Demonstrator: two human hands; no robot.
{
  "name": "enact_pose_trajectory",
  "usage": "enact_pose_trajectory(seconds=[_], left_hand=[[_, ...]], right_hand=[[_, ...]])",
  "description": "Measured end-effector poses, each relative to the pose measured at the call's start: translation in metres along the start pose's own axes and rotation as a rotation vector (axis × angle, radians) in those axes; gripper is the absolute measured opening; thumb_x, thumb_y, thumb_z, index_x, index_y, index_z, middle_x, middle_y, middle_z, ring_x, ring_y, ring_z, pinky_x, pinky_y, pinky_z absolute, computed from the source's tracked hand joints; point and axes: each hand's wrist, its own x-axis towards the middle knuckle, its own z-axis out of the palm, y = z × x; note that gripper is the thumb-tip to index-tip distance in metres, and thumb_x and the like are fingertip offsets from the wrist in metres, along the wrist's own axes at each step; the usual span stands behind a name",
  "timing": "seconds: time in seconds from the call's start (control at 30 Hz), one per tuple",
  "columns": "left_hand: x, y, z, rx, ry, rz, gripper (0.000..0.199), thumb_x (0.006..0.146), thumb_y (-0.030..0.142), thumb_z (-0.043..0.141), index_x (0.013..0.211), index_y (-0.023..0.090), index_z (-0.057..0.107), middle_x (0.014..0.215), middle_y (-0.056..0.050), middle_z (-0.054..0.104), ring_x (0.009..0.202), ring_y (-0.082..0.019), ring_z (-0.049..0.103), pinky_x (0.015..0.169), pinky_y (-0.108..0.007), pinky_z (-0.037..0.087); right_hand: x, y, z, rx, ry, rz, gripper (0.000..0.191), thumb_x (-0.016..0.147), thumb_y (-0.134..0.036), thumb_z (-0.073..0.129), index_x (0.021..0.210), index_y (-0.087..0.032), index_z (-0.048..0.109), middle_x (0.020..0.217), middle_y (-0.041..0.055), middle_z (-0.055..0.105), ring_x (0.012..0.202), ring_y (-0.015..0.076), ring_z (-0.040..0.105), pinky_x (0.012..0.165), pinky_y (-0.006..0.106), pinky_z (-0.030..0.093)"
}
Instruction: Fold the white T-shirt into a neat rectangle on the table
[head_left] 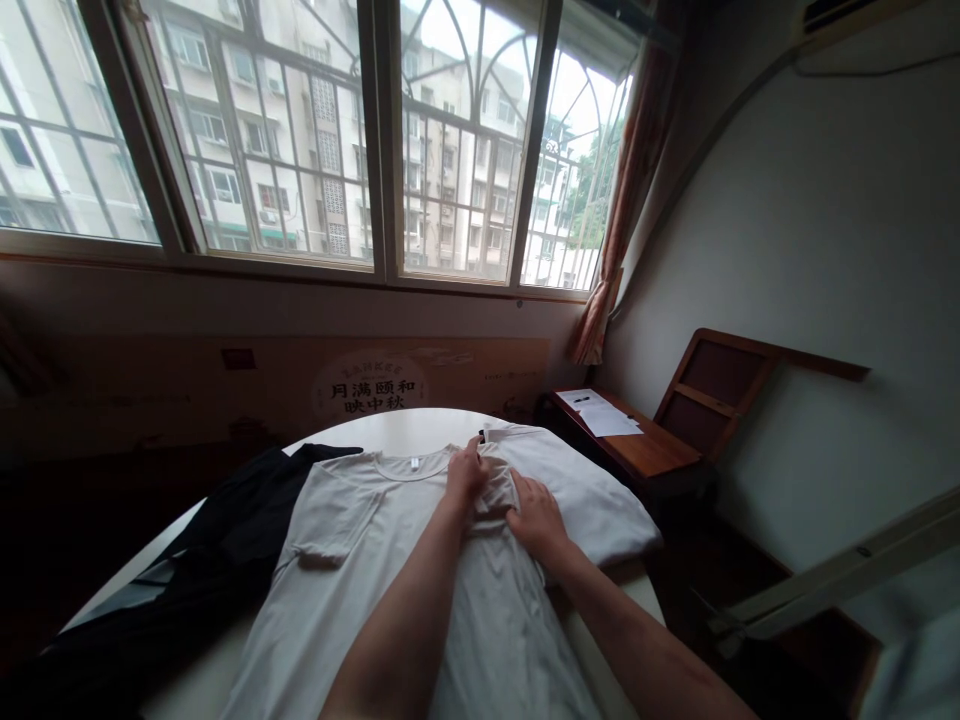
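Observation:
A light grey-white T-shirt (375,540) lies spread out before me, its neckline toward the window and one sleeve laid out on the left. My left hand (466,472) is closed on the shirt's cloth at the shoulder, just right of the collar. Resting on the bunched right sleeve is my right hand (538,515), its fingers stretched out and the thumb apart. Folds gather in the cloth between both hands. Under and beyond the right hand lies a folded white garment (592,495).
The round white table (390,425) carries a black garment (232,540) at the left. Right of it stands a wooden piece of furniture (667,450) with papers (604,412) and a pen. A barred window (457,180) and a tied curtain (607,290) are behind.

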Motion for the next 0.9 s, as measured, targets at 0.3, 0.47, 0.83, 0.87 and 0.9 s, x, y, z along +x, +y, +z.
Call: enact_pose_trajectory(seconds=[0.3,0.47,0.83,0.87,0.9], left_hand=[[0.028,0.011,0.000,-0.040,-0.128,-0.001,0.043,0.087,0.017,0.055,0.130,0.020,0.062,0.094,-0.006,0.076,0.091,-0.024,0.069,0.097,-0.038,0.046],[0.052,0.010,0.009,-0.103,-0.314,0.031,0.012,0.073,0.019,0.072,0.084,0.021,0.076,0.087,-0.006,0.076,0.088,-0.023,0.069,0.087,-0.032,0.051],[0.076,0.008,-0.018,-0.209,-0.603,-0.039,0.053,0.061,0.009,0.072,0.113,0.018,0.077,0.071,-0.001,0.073,0.056,-0.019,0.065,0.064,-0.031,0.054],[0.078,0.007,-0.021,-0.210,-0.614,-0.048,0.056,0.060,0.010,0.072,0.115,0.019,0.076,0.070,0.000,0.072,0.054,-0.019,0.064,0.061,-0.031,0.054],[0.080,0.007,-0.023,-0.209,-0.614,-0.054,0.058,0.059,0.010,0.073,0.116,0.019,0.075,0.069,0.000,0.072,0.054,-0.020,0.065,0.061,-0.031,0.055]], right_hand=[[-0.006,0.009,0.011,0.094,0.051,0.011,0.069,0.082,-0.023,0.051,0.151,-0.015,0.045,0.141,0.0130,0.058,0.133,0.0263,0.049,0.118,0.039,0.029],[-0.007,0.011,0.007,0.121,0.043,0.034,0.067,0.084,-0.024,0.051,0.151,-0.017,0.045,0.140,0.0124,0.058,0.131,0.0264,0.049,0.117,0.039,0.029],[-0.006,0.012,0.004,0.152,0.027,0.034,0.063,0.084,-0.026,0.052,0.147,-0.017,0.050,0.136,0.0124,0.061,0.128,0.0271,0.050,0.115,0.039,0.029],[-0.006,0.012,0.004,0.150,0.027,0.034,0.063,0.084,-0.025,0.052,0.146,-0.016,0.050,0.136,0.0126,0.061,0.128,0.0271,0.051,0.115,0.039,0.029],[-0.006,0.012,0.004,0.147,0.026,0.034,0.063,0.084,-0.025,0.052,0.146,-0.016,0.050,0.135,0.0129,0.061,0.127,0.0272,0.051,0.115,0.039,0.029]])
